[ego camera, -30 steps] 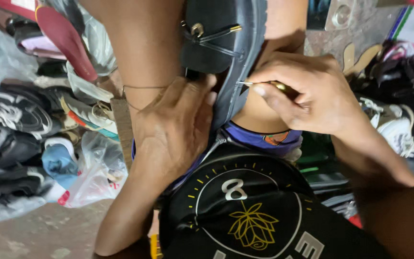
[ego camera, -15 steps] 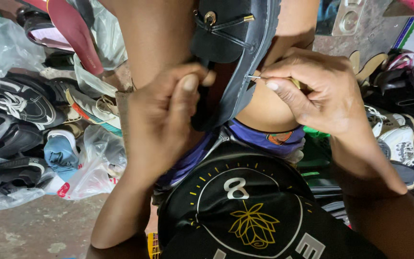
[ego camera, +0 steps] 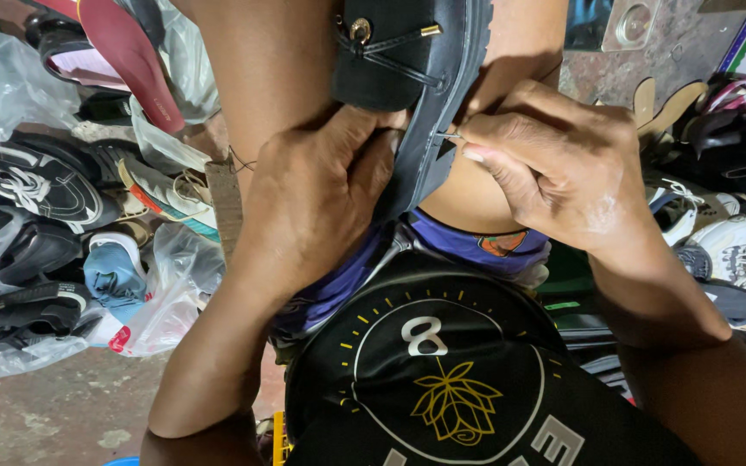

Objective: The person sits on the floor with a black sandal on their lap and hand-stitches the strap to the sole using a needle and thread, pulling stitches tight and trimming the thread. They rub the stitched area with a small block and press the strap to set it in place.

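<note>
Between the person's bare knees, a black shoe [ego camera: 407, 69] stands sole-edge toward the camera, its thick dark sole running down the right side and a thin strap with a small gold stud crossing the upper. Left hand [ego camera: 317, 203] wraps closed around the lower part of the shoe from the left, thumb pressed against the sole's edge, so the shoe sits above and inside that grip. Right hand [ego camera: 559, 164] comes in from the right, its thumb and forefinger pinched shut on a thin metal needle [ego camera: 449, 135] whose tip meets the sole's rim just beside the left thumb. Piled shoes [ego camera: 41, 185] and clear plastic bags [ego camera: 166, 293] lie on the floor to the left.
</note>
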`<state>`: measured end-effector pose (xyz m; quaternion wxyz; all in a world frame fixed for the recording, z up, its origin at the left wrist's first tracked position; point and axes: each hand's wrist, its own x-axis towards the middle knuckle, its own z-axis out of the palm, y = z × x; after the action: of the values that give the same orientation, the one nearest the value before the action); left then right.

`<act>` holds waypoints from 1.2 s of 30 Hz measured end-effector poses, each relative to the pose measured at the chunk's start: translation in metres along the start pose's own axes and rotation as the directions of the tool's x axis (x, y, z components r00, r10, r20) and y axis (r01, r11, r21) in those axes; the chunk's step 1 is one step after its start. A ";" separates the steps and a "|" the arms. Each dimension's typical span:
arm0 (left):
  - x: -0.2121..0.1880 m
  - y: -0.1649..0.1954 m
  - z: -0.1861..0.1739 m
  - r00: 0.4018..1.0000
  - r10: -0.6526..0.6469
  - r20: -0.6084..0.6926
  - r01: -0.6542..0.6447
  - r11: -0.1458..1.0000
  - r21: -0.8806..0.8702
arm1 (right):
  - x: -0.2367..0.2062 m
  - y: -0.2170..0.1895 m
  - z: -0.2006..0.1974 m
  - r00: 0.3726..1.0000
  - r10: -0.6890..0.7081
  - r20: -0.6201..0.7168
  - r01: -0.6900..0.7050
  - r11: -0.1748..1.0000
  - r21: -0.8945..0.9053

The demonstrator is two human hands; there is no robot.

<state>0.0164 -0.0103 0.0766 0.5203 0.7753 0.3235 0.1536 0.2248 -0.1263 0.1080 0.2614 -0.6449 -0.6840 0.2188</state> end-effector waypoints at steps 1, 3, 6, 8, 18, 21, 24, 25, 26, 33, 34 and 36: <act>0.001 0.000 -0.001 1.000 -0.007 0.005 0.007 1.000 -0.019 | -0.001 0.001 0.001 1.000 -0.013 -0.006 0.013 1.000 0.011; 0.003 -0.001 -0.002 0.999 -0.023 0.026 0.024 0.999 -0.033 | -0.004 0.002 0.004 0.999 -0.030 -0.017 0.030 0.999 0.016; 0.004 -0.003 -0.003 0.996 -0.063 0.060 0.064 0.998 -0.015 | -0.009 0.003 0.009 0.998 0.061 -0.012 -0.061 0.998 0.008; 0.005 -0.005 -0.002 0.995 -0.083 0.059 0.083 0.997 -0.001 | -0.012 0.001 0.011 0.996 0.081 0.021 -0.080 0.995 -0.064; 0.002 -0.002 0.002 0.998 -0.057 0.022 0.055 0.996 0.068 | 0.005 -0.022 0.008 0.995 0.049 0.091 -0.003 0.891 -0.454; 0.001 -0.002 0.001 0.998 -0.064 0.007 0.064 0.998 -0.002 | 0.006 -0.009 0.009 0.997 -0.012 0.078 0.046 0.891 -0.451; -0.001 -0.004 0.003 0.997 -0.073 0.005 0.073 0.997 -0.029 | -0.006 0.007 0.006 0.992 0.054 0.118 0.021 0.832 -0.555; -0.001 -0.005 0.003 0.998 -0.057 -0.002 0.057 0.997 -0.047 | -0.011 0.012 0.004 0.994 0.029 0.105 0.034 0.833 -0.552; -0.002 -0.005 0.004 0.999 -0.047 -0.010 0.046 0.997 -0.064 | -0.016 0.016 0.002 0.995 0.003 0.096 0.050 0.837 -0.544; -0.021 0.005 0.002 0.981 0.053 -0.187 -0.053 0.999 0.004 | -0.033 0.040 -0.032 0.980 0.184 0.078 -0.118 0.849 -0.515; -0.024 0.009 0.002 0.979 0.035 -0.200 -0.031 0.999 0.023 | -0.034 0.040 -0.036 0.979 0.193 0.060 -0.143 0.870 -0.472; -0.026 0.016 0.006 0.978 0.086 -0.188 -0.072 0.994 0.078 | -0.041 0.037 -0.040 0.974 0.221 0.046 -0.176 0.869 -0.462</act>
<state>0.0065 -0.0357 0.0914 0.4524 0.7872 0.3462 0.2363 0.2798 -0.1657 0.1121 0.0456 -0.7435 -0.6582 0.1092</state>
